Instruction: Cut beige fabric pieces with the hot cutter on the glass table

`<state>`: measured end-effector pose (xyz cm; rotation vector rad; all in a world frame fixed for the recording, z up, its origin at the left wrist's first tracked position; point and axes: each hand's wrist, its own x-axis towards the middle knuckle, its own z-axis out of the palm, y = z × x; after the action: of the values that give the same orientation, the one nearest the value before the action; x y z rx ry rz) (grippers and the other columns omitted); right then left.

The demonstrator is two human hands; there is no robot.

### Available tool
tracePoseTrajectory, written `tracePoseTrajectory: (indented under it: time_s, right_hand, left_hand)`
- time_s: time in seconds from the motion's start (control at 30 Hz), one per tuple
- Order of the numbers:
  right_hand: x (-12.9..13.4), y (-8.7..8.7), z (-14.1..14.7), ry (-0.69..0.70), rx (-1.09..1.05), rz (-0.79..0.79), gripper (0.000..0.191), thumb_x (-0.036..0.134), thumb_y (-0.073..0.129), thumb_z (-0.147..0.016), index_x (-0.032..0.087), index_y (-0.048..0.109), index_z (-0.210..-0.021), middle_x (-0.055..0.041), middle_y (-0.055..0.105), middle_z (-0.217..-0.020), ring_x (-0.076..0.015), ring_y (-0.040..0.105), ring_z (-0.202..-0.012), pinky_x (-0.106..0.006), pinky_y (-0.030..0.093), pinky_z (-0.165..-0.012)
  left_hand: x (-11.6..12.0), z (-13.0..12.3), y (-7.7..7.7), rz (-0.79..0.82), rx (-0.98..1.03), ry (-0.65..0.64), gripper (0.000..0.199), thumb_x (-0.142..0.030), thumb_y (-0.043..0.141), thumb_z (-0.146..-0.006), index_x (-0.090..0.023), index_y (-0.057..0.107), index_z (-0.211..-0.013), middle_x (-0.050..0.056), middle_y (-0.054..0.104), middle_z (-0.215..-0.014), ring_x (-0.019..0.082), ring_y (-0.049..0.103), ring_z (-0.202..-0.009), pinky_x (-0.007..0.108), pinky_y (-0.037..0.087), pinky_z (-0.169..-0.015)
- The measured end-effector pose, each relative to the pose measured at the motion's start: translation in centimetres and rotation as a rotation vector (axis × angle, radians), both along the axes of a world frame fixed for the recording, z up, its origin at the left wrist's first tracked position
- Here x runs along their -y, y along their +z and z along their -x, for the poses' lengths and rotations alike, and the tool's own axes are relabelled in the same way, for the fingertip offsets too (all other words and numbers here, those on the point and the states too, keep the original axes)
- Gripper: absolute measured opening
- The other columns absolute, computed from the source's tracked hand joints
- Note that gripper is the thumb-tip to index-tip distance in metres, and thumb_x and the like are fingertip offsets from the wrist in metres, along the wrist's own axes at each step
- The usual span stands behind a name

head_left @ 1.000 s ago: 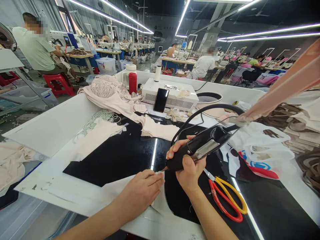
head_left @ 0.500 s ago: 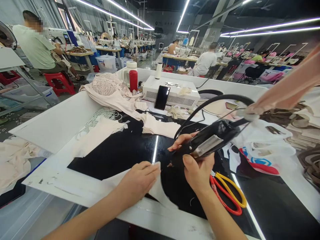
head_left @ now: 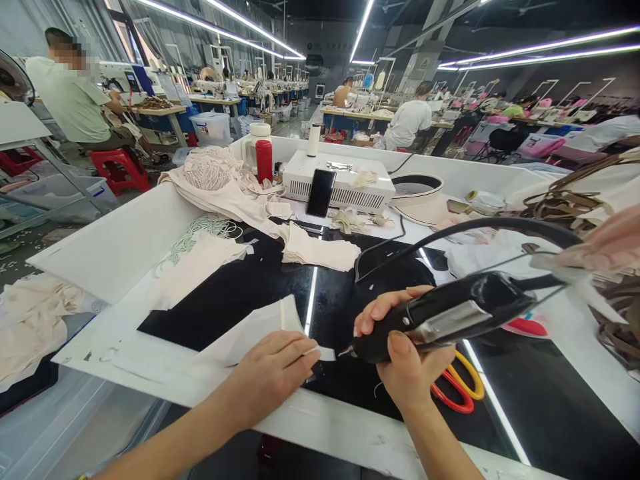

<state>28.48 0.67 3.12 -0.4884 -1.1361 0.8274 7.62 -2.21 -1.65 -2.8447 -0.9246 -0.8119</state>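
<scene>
My right hand [head_left: 407, 353] is wrapped around a black corded hand tool [head_left: 453, 303] with a metal side plate and a thin pointed metal tip aimed left. My left hand [head_left: 277, 370] lies palm down on a white fabric piece [head_left: 257, 327], fingers together at its right end; the thumb is mostly hidden. The tool's tip sits close to the narrow end of that fabric; whether they touch I cannot tell. A peach cloth strip [head_left: 600, 243] is tied at the tool's rear. Scissors [head_left: 463, 387] with red and yellow handles lie beside my right wrist.
A stack of cream fabric pieces [head_left: 320, 247] lies on the black tabletop [head_left: 550, 400]. Behind it stand a phone [head_left: 321, 193], a vented white box [head_left: 345, 177] and a red bottle [head_left: 264, 160]. Cream garments [head_left: 215, 180] fill the back left. Co-workers sit at sewing machines beyond.
My right hand and the tool have moved right and slightly down, tip now showing. The white fabric under my left hand now lies turned, its wide part up and left. My left hand has shifted slightly downward.
</scene>
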Motion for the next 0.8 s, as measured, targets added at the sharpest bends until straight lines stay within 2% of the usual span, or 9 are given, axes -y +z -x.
tracePoseTrajectory:
  time_s: [0.13, 0.27, 0.57, 0.8]
  right_hand:
    - [-0.2, -0.2, 0.1, -0.023, -0.005, 0.01, 0.037, 0.029, 0.078, -0.089, 0.028, 0.058, -0.12, 0.0021, 0.066, -0.088, -0.0131, 0.065, -0.065, -0.029, 0.058, -0.056]
    - [0.0, -0.3, 0.2, -0.038, -0.008, 0.023, 0.039, 0.032, 0.08, -0.087, 0.029, 0.057, -0.12, 0.0021, 0.066, -0.087, -0.0132, 0.064, -0.064, -0.029, 0.057, -0.054]
    - [-0.2, -0.6, 0.5, -0.053, -0.008, 0.038, 0.041, 0.034, 0.08, -0.087, 0.027, 0.055, -0.119, 0.0023, 0.065, -0.087, -0.0128, 0.064, -0.063, -0.028, 0.057, -0.054]
    - [-0.3, -0.6, 0.7, -0.036, -0.023, 0.039, 0.04, 0.032, 0.08, -0.087, 0.028, 0.055, -0.119, 0.0028, 0.065, -0.087, -0.0126, 0.064, -0.064, -0.029, 0.056, -0.056]
  left_hand:
    - [0.1, -1.5, -0.3, -0.011, -0.025, -0.024, 0.023, -0.023, 0.055, -0.107, -0.012, 0.063, -0.126, 0.009, 0.07, -0.117, 0.024, 0.066, -0.109, 0.039, 0.056, -0.098]
    - [-0.1, -1.9, -0.9, 0.018, -0.067, 0.008, 0.029, -0.028, 0.061, -0.104, -0.013, 0.061, -0.129, 0.009, 0.068, -0.115, 0.026, 0.066, -0.105, 0.041, 0.057, -0.093]
    - [0.1, -1.6, -1.4, 0.053, -0.044, 0.014, 0.027, -0.027, 0.043, -0.111, -0.013, 0.061, -0.125, 0.009, 0.067, -0.11, 0.025, 0.066, -0.103, 0.041, 0.058, -0.089]
    - [0.1, -1.6, -1.7, 0.046, -0.021, 0.028, 0.026, -0.026, 0.043, -0.111, -0.013, 0.062, -0.124, 0.009, 0.068, -0.111, 0.025, 0.066, -0.103, 0.041, 0.058, -0.088]
